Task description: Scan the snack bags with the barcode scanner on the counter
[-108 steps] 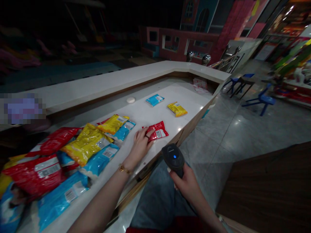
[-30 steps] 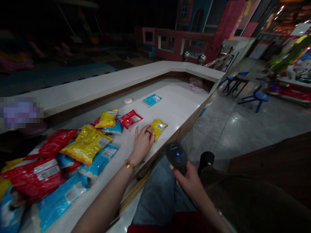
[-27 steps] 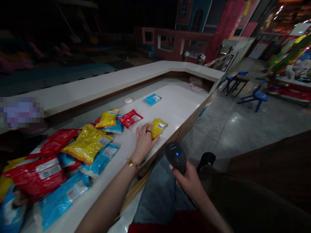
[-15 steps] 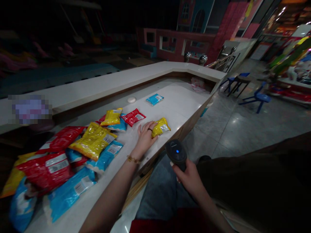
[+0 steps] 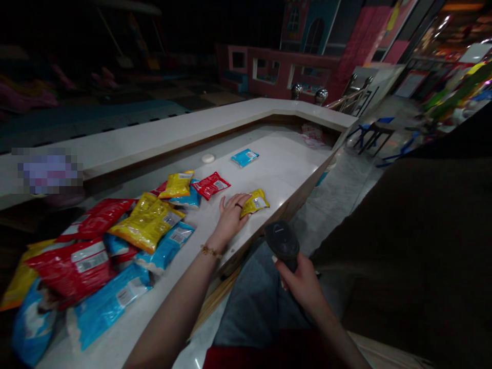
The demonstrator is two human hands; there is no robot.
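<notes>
My left hand (image 5: 233, 211), with a ring and a bracelet, rests on the white counter (image 5: 282, 171), its fingers closed over the left end of a small yellow snack bag (image 5: 257, 201). The bag lies flat with its barcode label upward. In my right hand (image 5: 302, 282) is a black barcode scanner (image 5: 282, 238), held just off the counter's near edge, its handle partly hidden by my fingers. Beside my left hand lies a red snack bag (image 5: 211, 185); farther back is a blue snack bag (image 5: 245, 157). A pile holds larger yellow (image 5: 148, 223), red (image 5: 82, 264) and blue bags (image 5: 111, 307).
A raised white ledge (image 5: 184, 120) runs along the counter's far side. A round white object (image 5: 208, 159) sits near it. At right, a large dark shape (image 5: 400, 246) covers much of the floor. Low stools (image 5: 374, 134) stand beyond.
The blue light on the scanner no longer shows, and the scanner has shifted slightly right. The dark shape at right has spread upward, hiding part of a blue stool. My left hand stays put.
</notes>
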